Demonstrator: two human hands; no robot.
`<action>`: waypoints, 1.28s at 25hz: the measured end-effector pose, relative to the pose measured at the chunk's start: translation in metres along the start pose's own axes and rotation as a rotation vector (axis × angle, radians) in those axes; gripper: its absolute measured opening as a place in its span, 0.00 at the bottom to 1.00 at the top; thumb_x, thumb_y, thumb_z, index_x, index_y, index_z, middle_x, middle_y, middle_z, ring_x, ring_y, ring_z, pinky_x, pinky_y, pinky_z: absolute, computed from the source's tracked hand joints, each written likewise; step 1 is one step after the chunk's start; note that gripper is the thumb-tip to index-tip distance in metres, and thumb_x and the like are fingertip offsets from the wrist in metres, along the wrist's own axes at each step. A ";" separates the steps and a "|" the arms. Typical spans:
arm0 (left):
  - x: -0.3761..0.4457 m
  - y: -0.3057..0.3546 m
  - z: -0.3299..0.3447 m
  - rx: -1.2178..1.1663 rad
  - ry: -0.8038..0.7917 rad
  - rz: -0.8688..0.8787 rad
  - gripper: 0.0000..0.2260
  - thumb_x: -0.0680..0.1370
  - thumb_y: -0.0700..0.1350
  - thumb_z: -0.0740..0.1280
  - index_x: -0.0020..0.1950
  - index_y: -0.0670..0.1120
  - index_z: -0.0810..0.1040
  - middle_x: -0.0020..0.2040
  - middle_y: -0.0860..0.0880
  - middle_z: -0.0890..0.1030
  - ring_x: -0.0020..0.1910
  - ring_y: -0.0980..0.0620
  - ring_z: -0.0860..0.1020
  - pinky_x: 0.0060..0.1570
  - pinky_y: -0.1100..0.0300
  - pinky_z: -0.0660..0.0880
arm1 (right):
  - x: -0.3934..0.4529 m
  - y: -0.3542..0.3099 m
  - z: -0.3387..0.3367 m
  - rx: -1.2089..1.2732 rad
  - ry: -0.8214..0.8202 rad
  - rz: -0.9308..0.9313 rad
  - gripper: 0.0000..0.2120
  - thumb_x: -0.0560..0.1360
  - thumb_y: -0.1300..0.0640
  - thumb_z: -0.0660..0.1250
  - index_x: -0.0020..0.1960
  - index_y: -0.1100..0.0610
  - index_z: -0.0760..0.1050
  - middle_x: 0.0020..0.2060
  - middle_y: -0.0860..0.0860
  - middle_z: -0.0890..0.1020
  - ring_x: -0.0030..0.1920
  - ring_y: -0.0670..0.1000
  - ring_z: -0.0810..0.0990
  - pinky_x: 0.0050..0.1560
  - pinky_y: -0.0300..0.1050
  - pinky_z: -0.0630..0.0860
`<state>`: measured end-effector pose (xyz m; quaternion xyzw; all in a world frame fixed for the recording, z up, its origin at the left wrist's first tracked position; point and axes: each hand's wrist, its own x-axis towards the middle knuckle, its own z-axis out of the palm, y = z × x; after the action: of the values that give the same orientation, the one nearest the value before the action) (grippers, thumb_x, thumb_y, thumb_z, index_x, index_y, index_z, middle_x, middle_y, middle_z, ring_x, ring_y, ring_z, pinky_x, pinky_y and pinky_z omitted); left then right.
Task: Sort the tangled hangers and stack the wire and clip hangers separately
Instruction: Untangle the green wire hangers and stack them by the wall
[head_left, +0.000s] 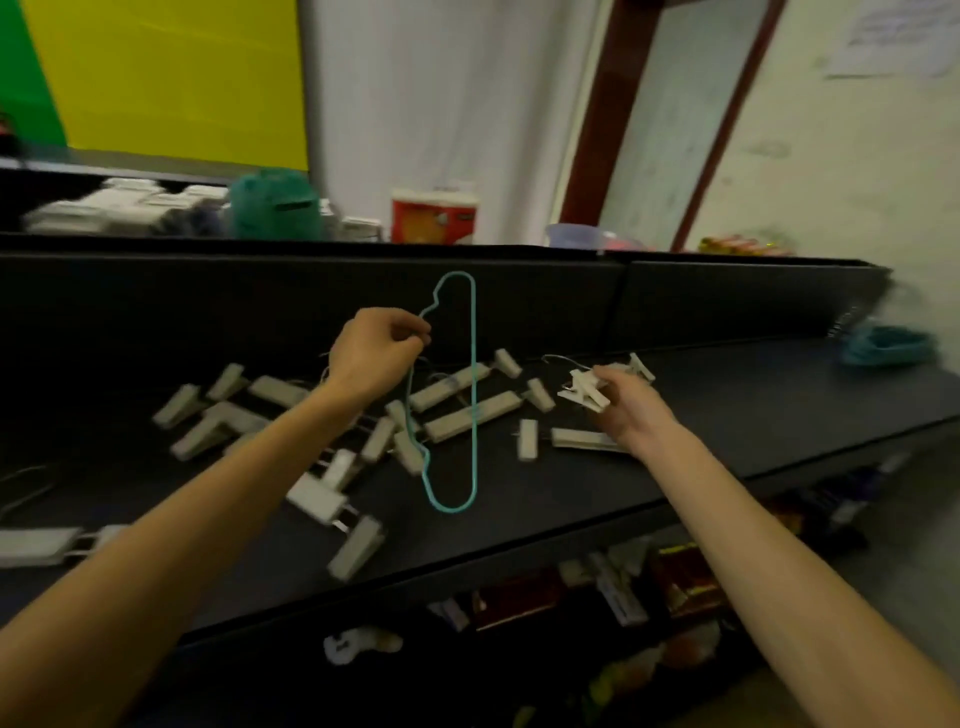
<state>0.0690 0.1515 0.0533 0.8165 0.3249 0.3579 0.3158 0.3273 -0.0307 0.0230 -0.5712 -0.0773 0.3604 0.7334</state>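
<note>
My left hand (371, 353) is shut on a teal wire hanger (473, 395), held upright by its hook end above the dark shelf (727, 415). Its lower loop hangs just over the shelf surface. A tangle of white clip hangers (332, 457) lies spread across the shelf below and left of it. My right hand (626, 410) grips one white clip hanger (587, 392) at the right end of the pile, its clips sticking up past my fingers. Another clip hanger bar (584, 439) lies under that hand.
A teal bundle (885, 345) rests at the shelf's far right. Behind the back panel stand a red-and-white package (434, 215), a teal object (275, 205) and white boxes (124, 208). Boxed goods (675, 577) fill the lower shelf.
</note>
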 end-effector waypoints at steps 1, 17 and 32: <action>0.008 0.016 0.025 -0.011 -0.034 0.011 0.11 0.78 0.42 0.67 0.58 0.53 0.83 0.50 0.57 0.85 0.51 0.59 0.82 0.56 0.52 0.80 | 0.007 -0.012 -0.028 0.008 0.014 -0.005 0.08 0.79 0.60 0.68 0.57 0.61 0.78 0.56 0.59 0.83 0.51 0.55 0.84 0.54 0.50 0.81; 0.090 0.195 0.345 -0.163 -0.232 -0.013 0.09 0.78 0.38 0.69 0.55 0.48 0.84 0.49 0.53 0.85 0.52 0.56 0.83 0.60 0.51 0.79 | 0.134 -0.124 -0.280 -0.606 -0.033 -0.078 0.16 0.83 0.54 0.63 0.69 0.57 0.72 0.59 0.53 0.81 0.51 0.51 0.83 0.42 0.43 0.80; 0.179 0.369 0.665 -0.210 -0.543 0.148 0.13 0.77 0.35 0.69 0.59 0.45 0.81 0.52 0.50 0.84 0.51 0.54 0.83 0.54 0.53 0.82 | 0.196 -0.252 -0.553 -0.563 0.207 -0.256 0.14 0.82 0.52 0.64 0.60 0.60 0.80 0.46 0.52 0.87 0.42 0.52 0.84 0.33 0.38 0.74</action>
<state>0.8017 -0.1188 0.0359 0.8668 0.1293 0.1800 0.4467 0.8712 -0.3641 0.0044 -0.7707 -0.1700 0.1697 0.5901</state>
